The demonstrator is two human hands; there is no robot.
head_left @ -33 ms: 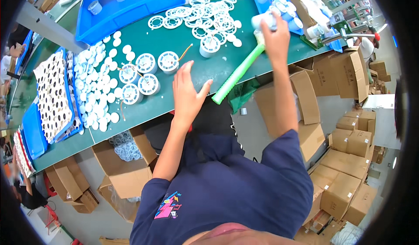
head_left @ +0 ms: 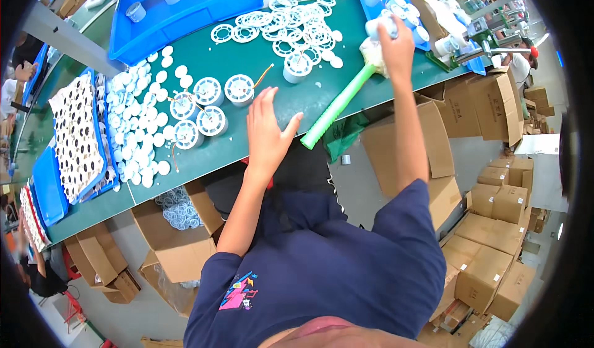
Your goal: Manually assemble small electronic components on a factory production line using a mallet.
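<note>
My right hand (head_left: pixel 398 49) is closed round a white cylindrical motor housing (head_left: pixel 380 27), held above the table beside a blue bin of similar housings (head_left: pixel 405 15). Just below that hand lies a mallet (head_left: pixel 338 108) with a green handle, its pale head looking wrapped. Palm down over the table's near edge, my left hand (head_left: pixel 267 125) is open and holds nothing, thumb spread from the fingers. Close to its fingertips stands a white motor housing (head_left: pixel 239 89) with an orange wire. Several more wired housings (head_left: pixel 211 120) cluster to its left, and a single one (head_left: pixel 297 67) stands farther off.
White slotted rings (head_left: pixel 291 23) are heaped at the back. Many white discs (head_left: pixel 139 119) spread over the left, beside a tray of pale parts with dark centres (head_left: pixel 75 134). A large blue tray (head_left: pixel 185 29) stands far left. A metal fixture (head_left: pixel 476 44) sits right; cardboard boxes (head_left: pixel 411 140) stand below.
My right hand has shifted slightly right with the housing in it, uncovering more of the mallet's head. My left hand stays nearly still.
</note>
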